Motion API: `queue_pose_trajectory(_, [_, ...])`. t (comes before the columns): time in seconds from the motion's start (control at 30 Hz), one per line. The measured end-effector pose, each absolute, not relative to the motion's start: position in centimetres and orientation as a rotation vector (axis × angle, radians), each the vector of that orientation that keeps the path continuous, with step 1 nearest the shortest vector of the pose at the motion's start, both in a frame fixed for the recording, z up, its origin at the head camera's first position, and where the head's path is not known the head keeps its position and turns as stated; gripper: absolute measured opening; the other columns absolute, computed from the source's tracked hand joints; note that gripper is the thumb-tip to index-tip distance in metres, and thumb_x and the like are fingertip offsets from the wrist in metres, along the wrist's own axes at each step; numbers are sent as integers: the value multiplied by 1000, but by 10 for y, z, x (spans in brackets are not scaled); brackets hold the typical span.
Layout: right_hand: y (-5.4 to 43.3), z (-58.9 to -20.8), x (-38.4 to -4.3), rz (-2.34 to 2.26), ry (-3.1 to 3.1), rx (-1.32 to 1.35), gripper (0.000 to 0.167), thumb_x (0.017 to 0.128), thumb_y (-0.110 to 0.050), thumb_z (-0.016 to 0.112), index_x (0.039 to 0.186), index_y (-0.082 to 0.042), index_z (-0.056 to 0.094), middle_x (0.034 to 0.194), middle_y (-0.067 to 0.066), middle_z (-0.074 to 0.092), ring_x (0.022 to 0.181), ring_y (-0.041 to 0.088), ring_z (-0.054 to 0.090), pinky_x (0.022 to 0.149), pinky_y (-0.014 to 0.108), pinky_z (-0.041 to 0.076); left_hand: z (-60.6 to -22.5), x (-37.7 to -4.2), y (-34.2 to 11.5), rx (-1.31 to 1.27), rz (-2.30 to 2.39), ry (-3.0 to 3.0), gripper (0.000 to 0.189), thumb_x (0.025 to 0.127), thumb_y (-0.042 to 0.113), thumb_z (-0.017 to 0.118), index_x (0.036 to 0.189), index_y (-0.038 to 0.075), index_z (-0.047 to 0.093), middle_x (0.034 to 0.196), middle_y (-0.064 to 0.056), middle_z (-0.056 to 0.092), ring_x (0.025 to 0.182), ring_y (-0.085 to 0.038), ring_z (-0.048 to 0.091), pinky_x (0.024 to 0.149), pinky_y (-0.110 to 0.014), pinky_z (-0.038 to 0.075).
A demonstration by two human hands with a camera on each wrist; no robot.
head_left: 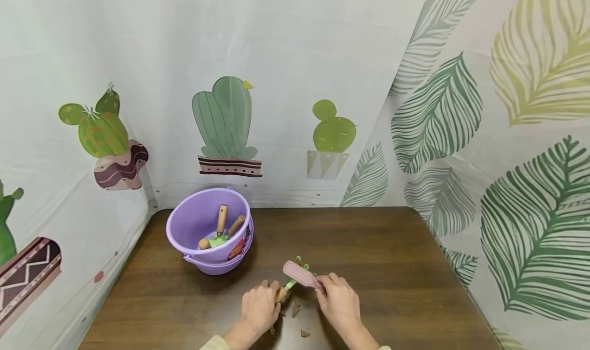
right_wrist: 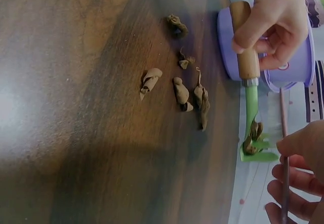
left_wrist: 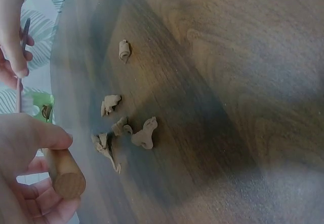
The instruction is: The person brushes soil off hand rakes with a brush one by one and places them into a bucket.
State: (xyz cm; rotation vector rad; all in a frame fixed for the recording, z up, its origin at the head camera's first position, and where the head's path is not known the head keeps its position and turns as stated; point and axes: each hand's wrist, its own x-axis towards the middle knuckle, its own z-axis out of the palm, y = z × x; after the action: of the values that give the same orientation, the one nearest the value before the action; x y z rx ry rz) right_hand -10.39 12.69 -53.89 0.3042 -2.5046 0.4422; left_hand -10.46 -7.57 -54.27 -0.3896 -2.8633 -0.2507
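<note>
My left hand [head_left: 259,306] grips the wooden handle of a small green garden rake [right_wrist: 248,62]. Brown, clay-like lumps [right_wrist: 251,138] cling to the rake's green head, which is raised above the table. From the other side my right hand [head_left: 340,301] holds a pink brush [head_left: 298,274] by its thin handle, its head over the rake in the head view. Part of the rake is hidden behind the brush there. Below the hands, several dry brown scraps [left_wrist: 146,133] lie scattered on the wood.
A purple bucket [head_left: 184,219], seemingly nested in another, stands at the back left of the brown table [head_left: 369,247]. Wooden-handled tools [head_left: 222,219] lean inside it. A curtain [head_left: 286,58] printed with cacti and leaves hangs behind the table's far edge.
</note>
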Motion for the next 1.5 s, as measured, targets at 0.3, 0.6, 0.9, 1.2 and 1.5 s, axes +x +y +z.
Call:
queue_pose_trajectory(0.3, [117, -538, -106, 379, -2500, 236, 22, 63, -20, 80, 81, -17, 68, 72, -6, 60, 60, 13, 55, 45, 29, 46, -543, -103, -72, -399, -212, -2865, 35, 60, 31, 80, 79, 16, 53, 65, -1, 50, 52, -22, 55, 41, -34, 41])
queue_pose_trajectory(0.6, [113, -533, -104, 351, -2559, 202, 19, 61, -19, 79, 74, -17, 64, 68, -6, 55, 56, 14, 54, 42, 33, 45, -542, -103, -73, -358, -170, -2833, 35, 59, 28, 80, 78, 14, 54, 64, -1, 49, 49, -22, 53, 40, -34, 40])
queue_pose_trajectory(0.9, [116, -524, -98, 335, -2618, 183, 17, 63, -18, 78, 74, -17, 65, 67, -5, 55, 55, 14, 54, 42, 33, 45, -543, -110, -81, -307, -196, -2794, 34, 58, 27, 80, 77, 14, 55, 64, -1, 49, 49, -23, 54, 39, -34, 40])
queue_pose_trajectory(1.2, [120, -523, -91, 358, -2605, 185, 19, 63, -20, 79, 78, -18, 67, 71, -7, 59, 60, 14, 58, 43, 32, 46, -542, -110, -84, -296, -225, -2824, 34, 60, 27, 80, 79, 14, 54, 64, -1, 49, 50, -22, 54, 39, -34, 40])
queue_pose_trajectory(1.5, [121, -527, -95, 367, -2499, 278, 21, 62, -19, 79, 80, -18, 68, 72, -8, 60, 58, 10, 54, 41, 27, 44, -543, -108, -83, -316, -223, -2854, 35, 61, 28, 79, 81, 14, 54, 66, -2, 49, 50, -22, 54, 40, -34, 41])
